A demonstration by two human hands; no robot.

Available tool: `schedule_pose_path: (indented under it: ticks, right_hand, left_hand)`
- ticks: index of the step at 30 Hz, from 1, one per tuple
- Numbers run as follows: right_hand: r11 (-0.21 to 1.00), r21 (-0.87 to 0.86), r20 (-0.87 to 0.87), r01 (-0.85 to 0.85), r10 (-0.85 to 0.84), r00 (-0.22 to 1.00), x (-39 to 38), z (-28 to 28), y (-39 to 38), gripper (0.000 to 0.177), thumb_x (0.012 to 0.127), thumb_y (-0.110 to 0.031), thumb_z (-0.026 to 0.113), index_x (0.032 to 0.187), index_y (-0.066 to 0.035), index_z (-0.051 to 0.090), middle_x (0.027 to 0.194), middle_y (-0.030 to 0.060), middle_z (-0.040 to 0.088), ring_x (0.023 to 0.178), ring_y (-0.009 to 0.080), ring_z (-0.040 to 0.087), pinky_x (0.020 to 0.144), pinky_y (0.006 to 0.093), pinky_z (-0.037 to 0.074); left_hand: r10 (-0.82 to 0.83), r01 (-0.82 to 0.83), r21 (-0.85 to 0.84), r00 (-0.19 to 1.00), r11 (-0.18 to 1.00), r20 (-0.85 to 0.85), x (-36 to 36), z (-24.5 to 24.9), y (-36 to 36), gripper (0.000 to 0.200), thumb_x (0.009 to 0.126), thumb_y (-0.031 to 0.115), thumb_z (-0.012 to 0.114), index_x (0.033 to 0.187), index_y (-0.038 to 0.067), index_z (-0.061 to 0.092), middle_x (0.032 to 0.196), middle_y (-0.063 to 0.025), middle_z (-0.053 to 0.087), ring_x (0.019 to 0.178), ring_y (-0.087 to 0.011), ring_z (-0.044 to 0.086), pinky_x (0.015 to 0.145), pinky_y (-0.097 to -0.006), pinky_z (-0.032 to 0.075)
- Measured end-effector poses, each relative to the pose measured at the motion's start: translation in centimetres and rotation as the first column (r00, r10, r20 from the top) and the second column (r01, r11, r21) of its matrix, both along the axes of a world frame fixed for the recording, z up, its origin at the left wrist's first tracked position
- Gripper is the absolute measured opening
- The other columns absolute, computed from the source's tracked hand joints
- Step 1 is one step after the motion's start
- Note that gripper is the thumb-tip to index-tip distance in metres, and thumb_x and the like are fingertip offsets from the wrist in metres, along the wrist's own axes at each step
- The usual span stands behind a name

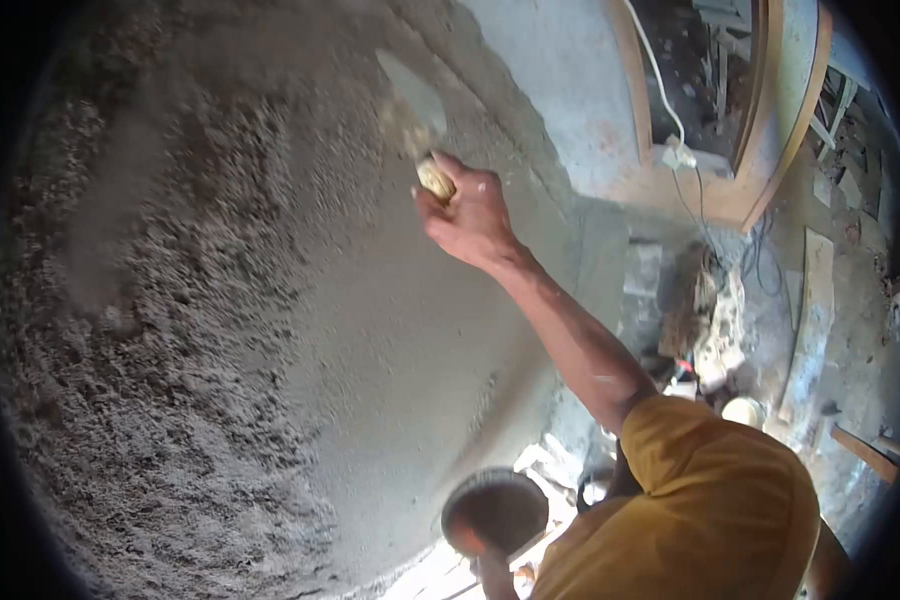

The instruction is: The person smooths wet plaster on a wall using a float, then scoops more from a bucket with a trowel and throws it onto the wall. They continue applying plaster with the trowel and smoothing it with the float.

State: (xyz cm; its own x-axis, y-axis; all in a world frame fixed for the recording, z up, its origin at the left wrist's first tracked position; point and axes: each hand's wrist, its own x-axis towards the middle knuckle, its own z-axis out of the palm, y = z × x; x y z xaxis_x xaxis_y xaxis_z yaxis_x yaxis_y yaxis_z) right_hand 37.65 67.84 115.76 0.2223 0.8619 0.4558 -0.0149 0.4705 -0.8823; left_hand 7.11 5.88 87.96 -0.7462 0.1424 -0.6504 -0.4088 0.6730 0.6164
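My right hand (pixel 467 208) is closed around the pale handle of a trowel (pixel 414 98), arm stretched up along the wall. The trowel's pointed metal blade lies close against the grey plaster (pixel 420 310), and the area by its heel is blurred. Low in the view, my left hand (pixel 492 568) grips a round dark pan (pixel 498 500) at its near rim; most of that hand is in glare or cut off. The plaster is smooth around the trowel and rough and lumpy on the left (pixel 180 370).
A yellow sleeve (pixel 690 440) covers my shoulder. Right of the plaster are a pale blue wall (pixel 550 80) and a wood-framed opening (pixel 820 60) with a white cable (pixel 658 70). Rubble (pixel 715 330), a long board (pixel 812 310) and wood pieces (pixel 863 453) lie on the floor.
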Motion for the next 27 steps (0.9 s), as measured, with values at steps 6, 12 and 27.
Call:
schedule_pose_path:
  ticks: [6,12,27]
  right_hand:
    - [0.804,-0.468,0.183,-0.366,0.493,0.850,3.9,-11.4,-12.0,0.035,0.095,-0.008,0.066,0.129,0.000,0.070,0.088,0.0145,0.075,0.076,0.0197,0.072,0.066,0.0390,0.059]
    - [0.530,-0.803,0.463,-0.274,0.843,0.273,6.8,-21.3,-24.9,0.028,0.081,-0.021,0.067,0.102,-0.005,0.078,0.095,0.0180,0.077,0.089,0.0381,0.075,0.084,0.0474,0.061]
    - [0.198,-0.727,-0.567,-0.658,0.368,0.737,11.2,-19.9,-27.5,0.019,0.097,-0.023,0.072,0.095,-0.005,0.067,0.067,0.0040,0.059,0.046,0.0120,0.053,0.040,0.0298,0.042]
  left_hand:
    - [-0.053,0.041,0.209,0.997,0.977,0.055,1.7,-3.4,7.6,0.021,0.096,0.020,0.074,0.095,0.003,0.061,0.079,-0.0024,0.060,0.067,-0.0109,0.057,0.059,-0.0285,0.049]
    - [-0.447,0.450,0.277,0.891,0.849,-0.076,10.2,2.5,20.4,0.014,0.093,0.013,0.069,0.097,0.000,0.067,0.075,-0.0021,0.062,0.062,-0.0101,0.054,0.054,-0.0301,0.046]
    - [-0.799,0.861,0.373,0.479,0.347,-0.363,14.5,0.6,27.9,0.035,0.106,0.026,0.054,0.090,-0.001,0.069,0.062,0.0040,0.050,0.055,-0.0071,0.044,0.049,-0.0306,0.033]
